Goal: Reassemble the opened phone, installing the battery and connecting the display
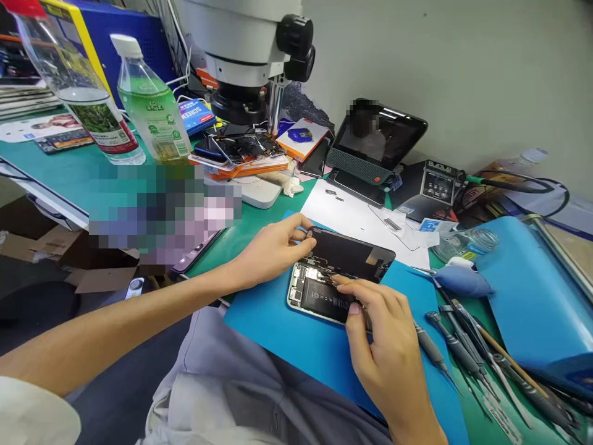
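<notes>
An opened smartphone (311, 294) lies on a blue mat (278, 321), its black battery and circuit board exposed. Its black screen panel (352, 253) is folded back beside it at the far side. My left hand (273, 250) pinches the near-left corner of that screen panel with thumb and fingertips. My right hand (384, 346) rests on the phone's right end, index finger and thumb pressing on the inside near the battery. Whether a small part sits under those fingers is hidden.
A microscope (250, 55) stands behind, with phone parts (241, 151) on its base. Two plastic bottles (152, 105) are at the left. Screwdrivers and tweezers (467, 352) lie right of the mat, beside a blue blower (463, 279) and a blue pad (537, 296). A tablet (380, 139) leans at the wall.
</notes>
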`<control>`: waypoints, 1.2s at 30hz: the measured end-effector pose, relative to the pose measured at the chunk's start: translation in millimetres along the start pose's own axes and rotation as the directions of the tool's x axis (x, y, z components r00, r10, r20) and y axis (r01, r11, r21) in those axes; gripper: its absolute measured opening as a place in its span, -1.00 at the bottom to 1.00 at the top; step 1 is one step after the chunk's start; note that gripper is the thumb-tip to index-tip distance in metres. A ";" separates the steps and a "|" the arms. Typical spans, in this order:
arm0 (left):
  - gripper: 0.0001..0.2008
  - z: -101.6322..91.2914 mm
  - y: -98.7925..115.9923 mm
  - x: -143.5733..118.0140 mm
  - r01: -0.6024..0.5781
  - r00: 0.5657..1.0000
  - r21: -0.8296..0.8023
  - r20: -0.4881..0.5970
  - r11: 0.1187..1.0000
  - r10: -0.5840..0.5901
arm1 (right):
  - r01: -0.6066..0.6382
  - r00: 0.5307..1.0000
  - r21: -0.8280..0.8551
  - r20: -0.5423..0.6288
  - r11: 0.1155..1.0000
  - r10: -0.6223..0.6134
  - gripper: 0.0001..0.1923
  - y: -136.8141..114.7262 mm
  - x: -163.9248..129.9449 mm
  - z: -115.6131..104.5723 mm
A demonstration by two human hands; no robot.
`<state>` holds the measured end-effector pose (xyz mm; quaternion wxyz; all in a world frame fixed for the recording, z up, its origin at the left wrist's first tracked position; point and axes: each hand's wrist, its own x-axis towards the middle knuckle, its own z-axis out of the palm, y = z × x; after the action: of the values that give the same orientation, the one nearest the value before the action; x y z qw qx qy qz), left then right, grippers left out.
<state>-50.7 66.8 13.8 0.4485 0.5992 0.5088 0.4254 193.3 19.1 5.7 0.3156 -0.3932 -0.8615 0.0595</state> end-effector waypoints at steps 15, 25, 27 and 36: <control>-0.93 -2.7 4.9 -3.7 -0.063 0.998 0.040 -0.008 0.997 0.063 | 0.028 0.999 -0.019 0.034 0.999 -0.027 -0.77 0.4 3.1 4.0; -0.90 -4.1 6.7 -6.5 -0.085 0.996 0.055 -0.007 0.995 0.085 | 0.018 0.998 -0.029 0.053 0.999 -0.017 -0.78 -0.4 2.1 3.5; -0.89 -4.2 6.2 -6.7 -0.096 0.995 0.054 -0.004 0.994 0.096 | 0.019 0.998 -0.024 0.055 1.000 -0.018 -0.78 -1.4 3.5 3.8; -0.90 -5.0 3.3 -6.0 -0.137 0.990 0.071 -0.010 0.988 0.138 | -0.015 0.999 0.004 0.045 1.000 0.015 -0.79 -4.1 5.8 5.0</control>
<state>-55.5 61.1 17.9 0.3931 0.6451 0.4841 0.4416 184.9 21.2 6.0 0.2967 -0.3977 -0.8652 0.0725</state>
